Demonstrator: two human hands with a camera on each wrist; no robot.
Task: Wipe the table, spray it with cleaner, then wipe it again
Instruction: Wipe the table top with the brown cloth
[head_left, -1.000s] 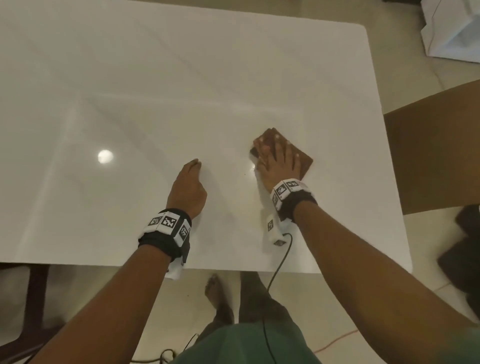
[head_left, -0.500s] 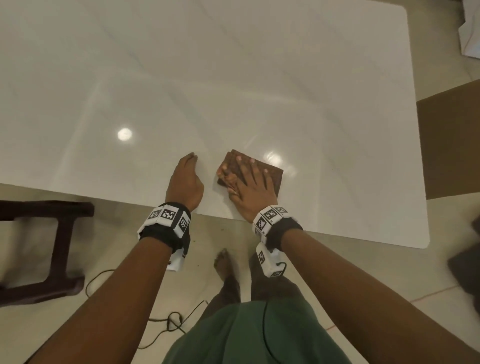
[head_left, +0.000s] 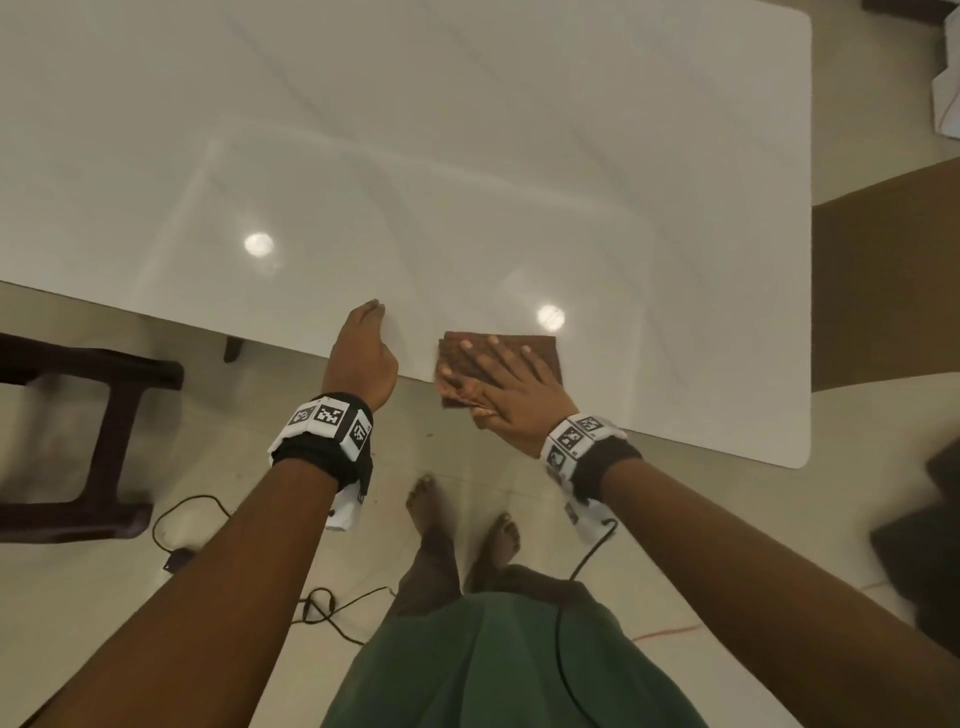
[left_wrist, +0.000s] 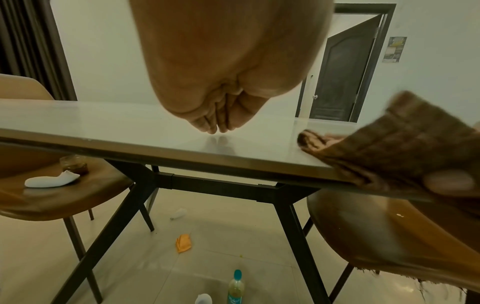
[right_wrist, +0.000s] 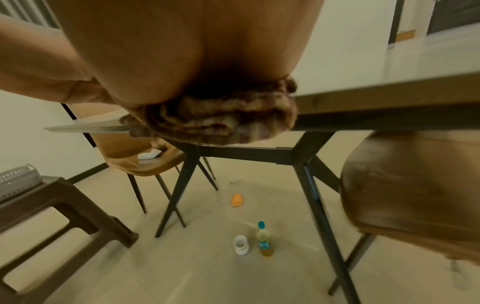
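Overhanging the table (head_left: 519, 156) edge, cloth (right_wrist: 221, 119) folds show only from below.

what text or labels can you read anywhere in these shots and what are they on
No text reads clearly.
Bottle label: blue with white lettering, too blurred to read; the same in the right wrist view.
Wall poster by the door: print too small to read.
Wristband markers on the left wrist and right wrist: black-and-white square code patterns, no letters or numbers.
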